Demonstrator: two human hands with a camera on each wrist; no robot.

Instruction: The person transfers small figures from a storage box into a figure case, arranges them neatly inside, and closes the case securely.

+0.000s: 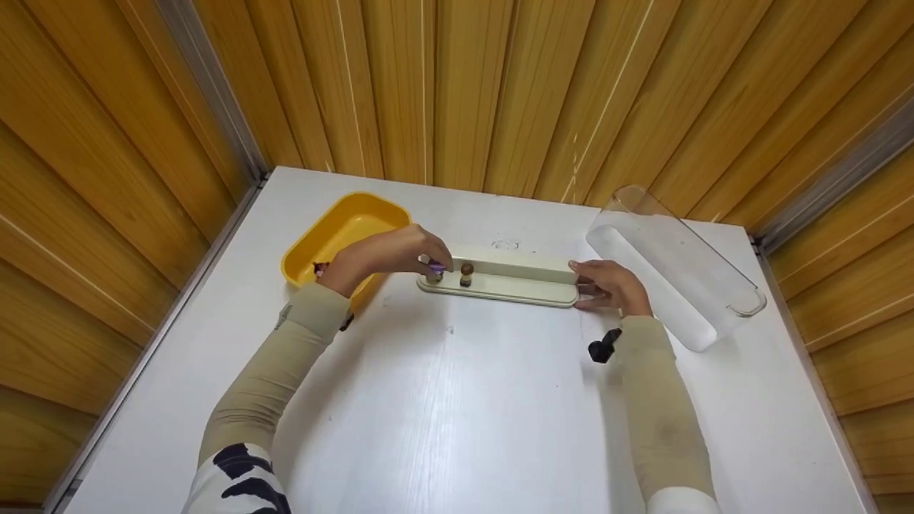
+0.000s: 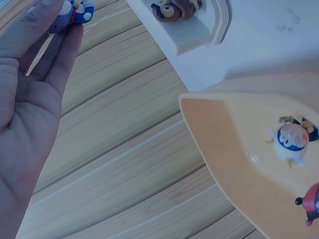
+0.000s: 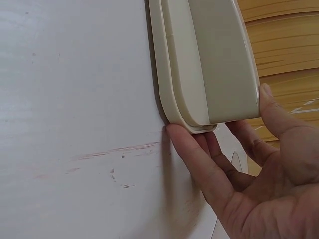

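Note:
A cream stepped base [image 1: 528,288] lies lengthwise on the table. Its right end is gripped by my right hand [image 1: 608,282], thumb on the raised step and fingers at the lower edge. Over the left end, my left hand [image 1: 396,250] pinches a small purple-and-blue figurine [image 2: 70,16] between thumb and fingers. Whether this figurine touches the base cannot be told. Close beside it, a brown figurine [image 1: 466,275] stands on the lower step. The left forearm passes over a yellow tub [image 1: 368,227], hiding part of it.
Inside the tub are a white figurine with a blue band [image 2: 291,138] and a red-and-black figurine [image 2: 313,203], partly cut off. A clear plastic cover [image 1: 660,260] lies slanted on the right of the white table [image 1: 457,414]. Wood-patterned panels [image 1: 464,93] enclose the back and sides.

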